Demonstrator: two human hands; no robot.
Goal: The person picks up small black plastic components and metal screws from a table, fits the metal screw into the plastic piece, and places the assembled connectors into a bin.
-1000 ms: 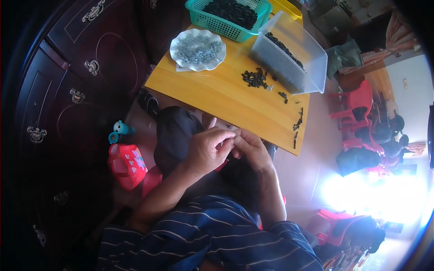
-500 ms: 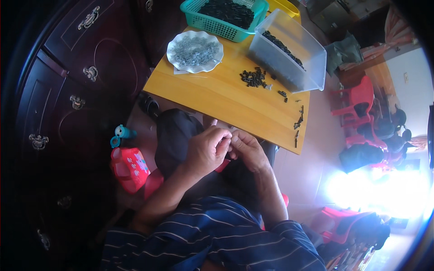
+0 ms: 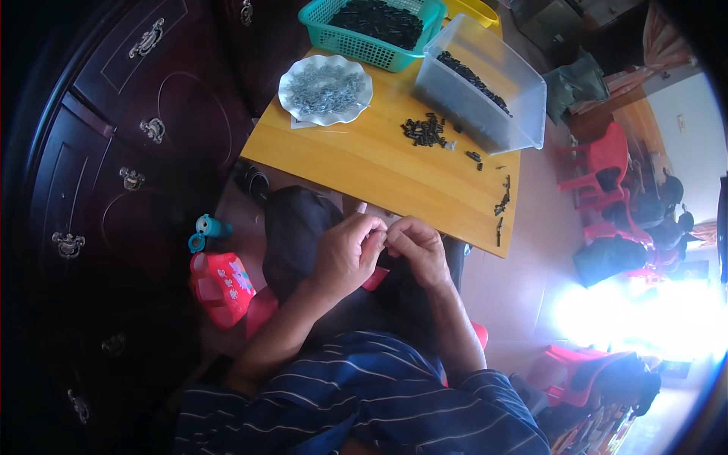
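My left hand (image 3: 351, 246) and my right hand (image 3: 419, 249) meet fingertip to fingertip over my lap, just below the table's near edge. Both are closed in a pinch; whatever lies between the fingertips is too small and hidden to name. Beyond them on the yellow wooden table (image 3: 341, 163) lies a pile of small black cylindrical parts (image 3: 425, 131). A scalloped white plate (image 3: 286, 106) heaped with small clear or silvery pieces (image 3: 327, 87) stands at the far left. Along the right edge runs a short row of thin dark parts (image 3: 503, 199).
A green basket (image 3: 356, 47) and a clear plastic bin (image 3: 523, 136), both with black parts, stand at the back, near a yellow container (image 3: 478, 10). Dark drawers (image 3: 114, 152) rise at left. A red bag (image 3: 225, 288) and turquoise bottle (image 3: 214, 227) are beside me; red chairs (image 3: 599, 159) stand right.
My right fingers have shifted slightly and bent more at the fingertips. My left hand keeps nearly the same pinch. The whole view has moved a little; the things on the table look unchanged.
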